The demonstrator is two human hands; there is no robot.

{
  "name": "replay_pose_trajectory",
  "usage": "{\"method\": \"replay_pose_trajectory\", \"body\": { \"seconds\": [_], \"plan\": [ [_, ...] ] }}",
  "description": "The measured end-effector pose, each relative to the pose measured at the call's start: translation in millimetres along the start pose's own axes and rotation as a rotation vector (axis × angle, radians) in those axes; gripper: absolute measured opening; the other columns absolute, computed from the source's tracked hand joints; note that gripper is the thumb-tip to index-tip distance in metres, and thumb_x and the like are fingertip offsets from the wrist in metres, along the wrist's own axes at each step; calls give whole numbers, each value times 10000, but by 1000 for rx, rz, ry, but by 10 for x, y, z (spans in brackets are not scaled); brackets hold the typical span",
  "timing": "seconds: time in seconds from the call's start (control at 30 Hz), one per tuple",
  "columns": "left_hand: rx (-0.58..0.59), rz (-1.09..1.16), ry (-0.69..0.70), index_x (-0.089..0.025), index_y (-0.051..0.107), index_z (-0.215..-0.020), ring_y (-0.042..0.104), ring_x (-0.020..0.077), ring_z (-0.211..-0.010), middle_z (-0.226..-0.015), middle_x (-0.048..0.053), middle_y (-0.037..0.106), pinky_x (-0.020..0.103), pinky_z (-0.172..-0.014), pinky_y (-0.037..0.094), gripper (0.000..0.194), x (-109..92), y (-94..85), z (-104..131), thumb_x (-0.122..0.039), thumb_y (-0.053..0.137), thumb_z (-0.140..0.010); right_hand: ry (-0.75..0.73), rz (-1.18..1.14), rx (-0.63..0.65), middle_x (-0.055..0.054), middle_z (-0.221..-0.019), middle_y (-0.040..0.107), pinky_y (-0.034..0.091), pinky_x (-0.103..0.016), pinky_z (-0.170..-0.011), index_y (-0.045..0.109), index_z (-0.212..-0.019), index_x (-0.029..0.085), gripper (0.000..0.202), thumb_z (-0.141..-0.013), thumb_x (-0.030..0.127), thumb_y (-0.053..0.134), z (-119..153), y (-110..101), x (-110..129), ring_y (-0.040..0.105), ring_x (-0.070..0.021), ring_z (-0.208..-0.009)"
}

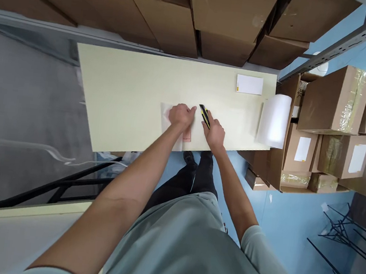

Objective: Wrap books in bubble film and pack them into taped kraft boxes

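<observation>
Gripping a slim yellow-and-black utility knife (205,116), the right hand (214,135) is located over the pale cream rectangular desk (125,90), right of the middle of its near edge. The fingers of this hand are closed around the knife's handle; its dark tip is angled toward the desk's far edge and slightly left. The left hand (181,115) is positioned just beside the knife tip, nearer the desk's left end, on a translucent whitish thin sheet (165,116). Its fingers are curled downward, with the thumb extended toward the knife; whether they pinch anything cannot be determined. A flat pink piece with dark print (187,135) is partly hidden by the left hand and wrist, near the desk's near edge; its layering with the sheet cannot be confirmed.

A white rectangular card with a small yellow mark (249,84) lies by the desk's far edge, toward the right end. A thick white cylindrical roll (274,120) lies at the desk's right end. Brown cardboard boxes (232,9) line the far side of the desk, and taped brown cartons (336,100) are stacked beyond its right end.
</observation>
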State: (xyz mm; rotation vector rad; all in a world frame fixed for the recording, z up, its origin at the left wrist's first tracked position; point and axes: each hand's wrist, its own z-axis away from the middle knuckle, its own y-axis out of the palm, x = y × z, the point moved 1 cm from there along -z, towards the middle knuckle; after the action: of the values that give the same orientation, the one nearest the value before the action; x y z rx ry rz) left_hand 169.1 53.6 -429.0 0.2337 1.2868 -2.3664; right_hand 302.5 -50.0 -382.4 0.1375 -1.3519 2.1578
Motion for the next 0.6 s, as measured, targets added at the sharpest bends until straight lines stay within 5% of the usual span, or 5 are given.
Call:
{"method": "replay_pose_trajectory", "body": {
  "seconds": [0.6],
  "plan": [
    [-27,76,-55,-151,771,-1106,699,416,-1231,-1198,231,787,553,-1095,528,482,21,115,-196,-600,682,-952,72,124,-49,-203,-1371,615,669,-490,-972,242,-1811,300,668,-1166,224,396,189,287,333,778,-301,-1097]
  ]
}}
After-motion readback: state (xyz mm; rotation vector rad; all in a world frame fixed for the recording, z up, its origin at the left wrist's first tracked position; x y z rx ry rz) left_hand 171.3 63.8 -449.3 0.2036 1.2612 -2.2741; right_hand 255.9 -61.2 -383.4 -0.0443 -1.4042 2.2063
